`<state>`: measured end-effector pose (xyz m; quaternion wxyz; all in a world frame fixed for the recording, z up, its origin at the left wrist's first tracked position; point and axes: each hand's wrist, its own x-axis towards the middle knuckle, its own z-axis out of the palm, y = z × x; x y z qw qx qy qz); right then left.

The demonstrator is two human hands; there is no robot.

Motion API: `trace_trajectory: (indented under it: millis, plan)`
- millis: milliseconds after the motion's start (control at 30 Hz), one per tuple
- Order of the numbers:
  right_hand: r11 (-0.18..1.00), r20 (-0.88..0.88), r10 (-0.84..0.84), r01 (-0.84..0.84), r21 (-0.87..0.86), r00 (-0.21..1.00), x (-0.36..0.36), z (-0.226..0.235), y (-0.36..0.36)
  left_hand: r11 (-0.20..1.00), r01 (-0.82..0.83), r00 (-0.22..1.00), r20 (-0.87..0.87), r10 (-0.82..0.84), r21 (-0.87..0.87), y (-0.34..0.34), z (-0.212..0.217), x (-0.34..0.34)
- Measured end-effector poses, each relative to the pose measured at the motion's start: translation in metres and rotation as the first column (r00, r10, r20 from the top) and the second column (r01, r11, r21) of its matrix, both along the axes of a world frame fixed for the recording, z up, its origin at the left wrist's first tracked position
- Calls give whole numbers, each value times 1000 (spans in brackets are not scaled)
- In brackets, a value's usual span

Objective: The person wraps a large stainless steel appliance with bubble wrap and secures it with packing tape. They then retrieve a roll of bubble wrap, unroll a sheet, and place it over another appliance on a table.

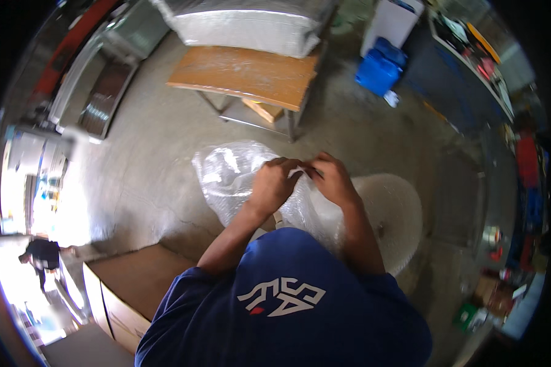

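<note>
A clear sheet of bubble wrap (229, 174) spreads in front of me, bunched and shiny, its left part hanging over the floor. My left hand (273, 183) is closed on the sheet's upper edge, fingers bent. Close beside it, my right hand (330, 179) pinches the same edge, and the fingertips of both hands nearly meet. To the right stands a large roll of bubble wrap (392, 214), and the sheet seems to run from it under my right forearm. Something pale shows through the plastic below my left wrist; I cannot make out what it is.
Ahead stands a brown wooden table (239, 70) with a large plastic-wrapped bundle (245, 30) at its back. A blue bin (378, 70) sits at far right, an open cardboard box (119, 300) at near left. Another person (43, 254) bends down at the far left.
</note>
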<state>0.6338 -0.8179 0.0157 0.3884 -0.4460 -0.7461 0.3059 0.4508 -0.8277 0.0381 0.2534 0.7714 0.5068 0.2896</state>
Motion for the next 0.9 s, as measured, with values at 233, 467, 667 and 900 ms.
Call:
trace_trajectory:
  millis: [233,467,667,900]
  plan:
    - [915,-25,70,-74,-396,997,58,25,-60,963,-59,993,-82,83,262,-66,-52,19]
    - [652,731,-392,729,-207,558,260,53,-151,748,-662,711,345,613,36,-202,-63,11]
    - [901,615,-187,384,-205,766,341,43,-154,437,-898,405,280,870,-59,-332,-84,42]
    - [965,557,163,-13,-263,814,424,31,-116,-16,-997,4,243,970,81,-383,-68,74]
